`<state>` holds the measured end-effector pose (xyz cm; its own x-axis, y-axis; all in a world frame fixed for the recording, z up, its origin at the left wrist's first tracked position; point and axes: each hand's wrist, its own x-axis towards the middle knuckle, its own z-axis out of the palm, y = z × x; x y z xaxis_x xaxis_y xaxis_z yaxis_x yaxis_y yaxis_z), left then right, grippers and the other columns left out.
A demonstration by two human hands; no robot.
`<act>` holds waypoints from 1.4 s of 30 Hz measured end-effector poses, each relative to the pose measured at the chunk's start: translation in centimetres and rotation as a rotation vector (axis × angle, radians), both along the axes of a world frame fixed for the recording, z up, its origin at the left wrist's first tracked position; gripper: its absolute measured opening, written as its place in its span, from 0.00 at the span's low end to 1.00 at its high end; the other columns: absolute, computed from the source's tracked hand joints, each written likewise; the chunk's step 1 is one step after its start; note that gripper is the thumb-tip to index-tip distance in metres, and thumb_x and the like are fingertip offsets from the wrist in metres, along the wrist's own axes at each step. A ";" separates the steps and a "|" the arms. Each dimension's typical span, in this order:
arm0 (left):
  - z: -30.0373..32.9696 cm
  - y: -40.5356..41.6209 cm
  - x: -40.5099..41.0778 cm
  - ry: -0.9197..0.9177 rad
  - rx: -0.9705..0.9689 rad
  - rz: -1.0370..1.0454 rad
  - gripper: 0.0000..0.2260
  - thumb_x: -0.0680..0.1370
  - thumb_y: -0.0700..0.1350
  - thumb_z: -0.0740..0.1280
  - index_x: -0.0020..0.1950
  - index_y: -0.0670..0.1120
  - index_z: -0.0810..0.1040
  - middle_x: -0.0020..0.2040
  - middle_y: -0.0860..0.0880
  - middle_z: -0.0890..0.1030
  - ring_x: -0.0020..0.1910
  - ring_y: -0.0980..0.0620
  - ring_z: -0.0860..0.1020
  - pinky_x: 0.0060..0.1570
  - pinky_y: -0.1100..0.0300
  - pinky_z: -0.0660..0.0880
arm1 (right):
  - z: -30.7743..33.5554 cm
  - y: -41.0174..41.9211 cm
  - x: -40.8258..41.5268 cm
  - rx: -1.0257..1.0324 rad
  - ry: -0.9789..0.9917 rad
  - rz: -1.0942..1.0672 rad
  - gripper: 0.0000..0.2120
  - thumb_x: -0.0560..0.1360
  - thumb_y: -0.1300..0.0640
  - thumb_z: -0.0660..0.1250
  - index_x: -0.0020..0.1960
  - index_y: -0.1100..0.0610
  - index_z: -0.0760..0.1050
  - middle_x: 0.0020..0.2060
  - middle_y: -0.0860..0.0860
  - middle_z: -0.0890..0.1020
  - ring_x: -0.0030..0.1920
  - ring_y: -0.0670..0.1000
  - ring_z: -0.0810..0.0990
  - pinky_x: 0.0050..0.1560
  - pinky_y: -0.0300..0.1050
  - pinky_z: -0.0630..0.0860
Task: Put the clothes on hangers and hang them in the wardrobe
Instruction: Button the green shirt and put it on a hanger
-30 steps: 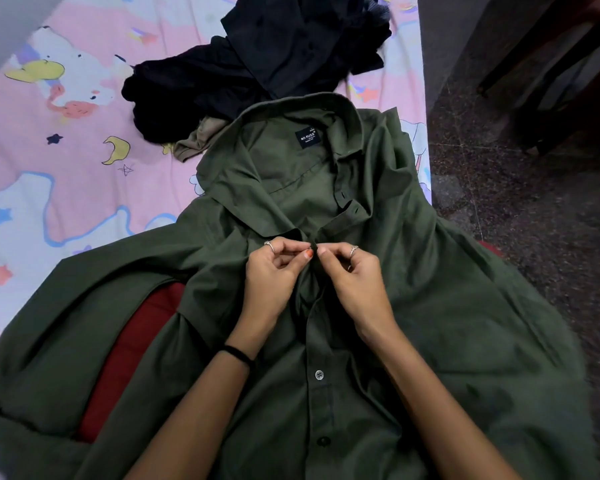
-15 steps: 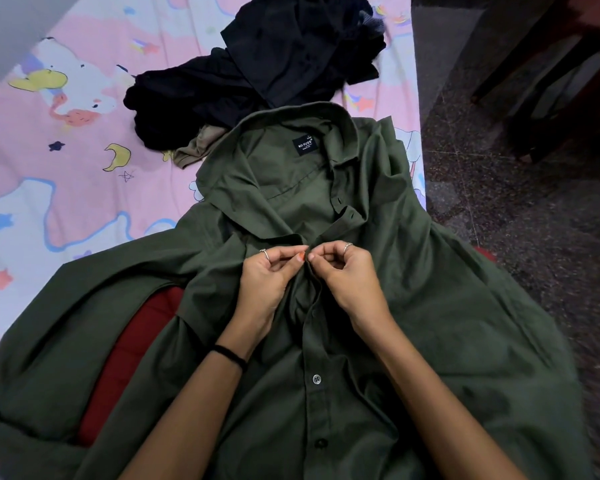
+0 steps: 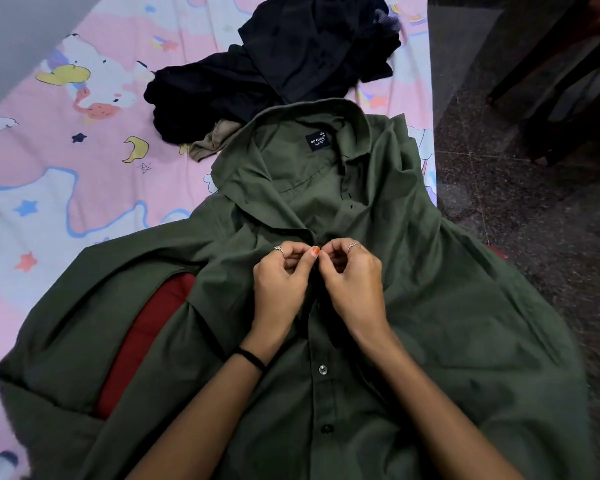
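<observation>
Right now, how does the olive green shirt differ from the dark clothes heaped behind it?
The olive green shirt lies spread out, front up, collar open; the dark clothes sit bunched in a crumpled heap. The left hand and right hand pinch the shirt's placket; nothing touches the heap. The shirt is nearer the person. Both rest on the pink patterned bedsheet.

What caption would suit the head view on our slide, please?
Both hands, left hand and right hand, pinch the olive green shirt placket near its collar.

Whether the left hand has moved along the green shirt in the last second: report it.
No. The left hand pinches the green shirt at the same spot on the placket, just as far above the grey button.
</observation>
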<state>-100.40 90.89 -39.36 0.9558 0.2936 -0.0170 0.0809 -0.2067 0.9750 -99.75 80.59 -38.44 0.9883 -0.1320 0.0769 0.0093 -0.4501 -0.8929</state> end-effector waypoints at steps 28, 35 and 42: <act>-1.1 -1.1 -1.6 0.125 0.043 -0.133 0.07 0.77 0.36 0.68 0.46 0.48 0.74 0.32 0.52 0.76 0.28 0.61 0.74 0.35 0.67 0.72 | 2.2 -0.6 3.8 -0.404 -0.218 0.211 0.08 0.73 0.59 0.69 0.50 0.60 0.74 0.49 0.55 0.75 0.50 0.55 0.74 0.53 0.45 0.69; -1.1 -0.6 1.0 0.154 0.120 0.043 0.04 0.78 0.39 0.65 0.45 0.45 0.78 0.36 0.49 0.80 0.39 0.48 0.81 0.47 0.57 0.78 | -0.1 -0.9 6.7 -0.631 0.012 0.188 0.07 0.74 0.61 0.67 0.49 0.65 0.74 0.50 0.61 0.77 0.52 0.64 0.77 0.50 0.50 0.72; -3.2 -0.5 4.6 0.232 0.106 0.210 0.13 0.76 0.53 0.67 0.38 0.48 0.70 0.35 0.44 0.82 0.40 0.41 0.81 0.45 0.48 0.78 | -3.1 -1.8 4.4 -0.476 -0.003 -0.007 0.19 0.70 0.56 0.74 0.51 0.64 0.69 0.51 0.60 0.73 0.52 0.62 0.73 0.59 0.52 0.68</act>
